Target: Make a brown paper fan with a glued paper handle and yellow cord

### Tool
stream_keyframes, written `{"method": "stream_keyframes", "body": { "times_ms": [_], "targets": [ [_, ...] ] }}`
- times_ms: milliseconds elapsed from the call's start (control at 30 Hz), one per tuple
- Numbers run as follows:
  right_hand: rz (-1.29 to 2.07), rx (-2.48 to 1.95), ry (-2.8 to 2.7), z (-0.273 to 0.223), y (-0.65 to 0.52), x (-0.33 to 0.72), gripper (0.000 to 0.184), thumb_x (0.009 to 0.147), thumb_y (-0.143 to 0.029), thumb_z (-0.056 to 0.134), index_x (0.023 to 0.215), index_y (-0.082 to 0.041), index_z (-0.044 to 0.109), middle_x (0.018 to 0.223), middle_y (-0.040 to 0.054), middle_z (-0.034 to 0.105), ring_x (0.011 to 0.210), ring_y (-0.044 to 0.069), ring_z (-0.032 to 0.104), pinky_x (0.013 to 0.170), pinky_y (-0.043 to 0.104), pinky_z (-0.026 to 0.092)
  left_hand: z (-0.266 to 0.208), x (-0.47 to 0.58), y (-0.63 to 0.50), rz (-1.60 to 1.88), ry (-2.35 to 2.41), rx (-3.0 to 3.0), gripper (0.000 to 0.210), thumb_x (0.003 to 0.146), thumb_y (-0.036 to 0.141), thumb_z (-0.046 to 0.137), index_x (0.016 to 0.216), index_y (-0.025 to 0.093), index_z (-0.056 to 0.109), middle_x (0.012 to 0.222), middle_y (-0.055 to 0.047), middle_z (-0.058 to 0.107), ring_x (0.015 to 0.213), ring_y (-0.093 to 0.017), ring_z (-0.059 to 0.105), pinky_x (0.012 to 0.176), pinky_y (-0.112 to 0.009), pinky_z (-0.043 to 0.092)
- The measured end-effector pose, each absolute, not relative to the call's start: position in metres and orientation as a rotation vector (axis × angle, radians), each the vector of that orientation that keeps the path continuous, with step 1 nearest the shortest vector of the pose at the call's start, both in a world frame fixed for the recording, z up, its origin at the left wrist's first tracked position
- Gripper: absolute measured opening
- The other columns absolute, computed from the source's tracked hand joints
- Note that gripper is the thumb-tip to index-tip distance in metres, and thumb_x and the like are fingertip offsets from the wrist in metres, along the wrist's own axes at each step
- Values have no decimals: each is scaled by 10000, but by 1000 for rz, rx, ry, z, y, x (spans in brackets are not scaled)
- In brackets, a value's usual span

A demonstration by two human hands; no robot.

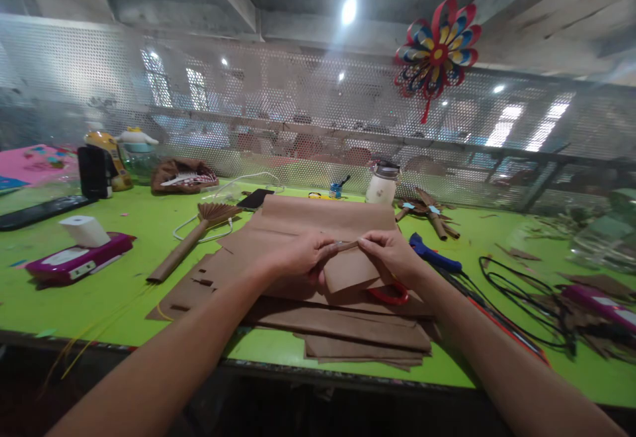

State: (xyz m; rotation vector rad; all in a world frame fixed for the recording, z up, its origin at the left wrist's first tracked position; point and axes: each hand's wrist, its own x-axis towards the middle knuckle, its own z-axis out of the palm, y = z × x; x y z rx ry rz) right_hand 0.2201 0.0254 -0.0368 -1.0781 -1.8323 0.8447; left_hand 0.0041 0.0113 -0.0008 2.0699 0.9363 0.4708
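Between my two hands is a small piece of brown paper (352, 270), its top edge folded into a narrow strip. My left hand (314, 255) pinches the left end of that fold. At the right end, the thumb and fingers of my right hand (388, 251) grip the same paper. Larger brown paper sheets (318, 213) lie beneath both hands, with more folded sheets stacked toward the table's front edge. The red handle of what looks like scissors (392, 293) shows under the right hand, partly hidden by the paper.
A blue-handled glue gun (434, 253) and a black cable (521, 304) lie to the right. Leftward are a brown paper fan (196, 235) and a purple power strip (82, 258). A white bottle (383, 184) stands at the back of the green table (134, 304), before a perforated screen.
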Motion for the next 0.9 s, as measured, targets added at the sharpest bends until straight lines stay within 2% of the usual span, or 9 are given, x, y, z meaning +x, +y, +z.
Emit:
{"method": "stream_keyframes", "body": {
  "times_ms": [167,333,467,633,800,900],
  "targets": [
    [836,-1089,-1845,-36,25,221,309,773,-434,558,693,-141,617,598,-12,505,584,119,437,537,228,343,-5,5,10,460,892,1955,380,875,481,371,831,162,572,529,-32,589,431,-137,523,430,-231,325],
    [839,-1103,-1826,-36,27,222,304,756,-429,572,671,-141,617,576,-17,491,576,119,432,534,230,338,-14,7,15,462,849,1915,389,886,484,355,969,151,537,529,-20,580,408,-135,505,427,-239,350],
    [831,-1108,-1791,-38,30,224,310,749,-436,576,675,-139,628,585,-15,508,577,119,436,532,230,334,-21,6,24,497,857,2020,390,882,503,356,847,158,533,544,-13,567,439,-121,502,447,-227,353],
    [839,-1120,-1743,-39,32,228,329,731,-455,591,678,-133,635,582,-13,523,574,120,445,541,234,343,-25,4,34,649,945,2230,318,856,418,444,723,150,552,598,-10,561,532,-110,494,518,-227,348],
    [866,-1114,-1733,-36,30,227,344,727,-469,584,683,-131,628,564,-16,506,547,113,433,524,235,340,-24,6,27,569,905,1966,345,884,463,359,783,172,515,547,-5,558,458,-120,490,467,-240,330],
    [864,-1105,-1745,-36,30,226,341,736,-469,570,686,-136,623,566,-17,508,546,115,440,527,236,346,-22,5,23,574,861,1802,324,870,468,394,805,177,519,556,1,558,471,-112,495,476,-233,340]
  ]
}}
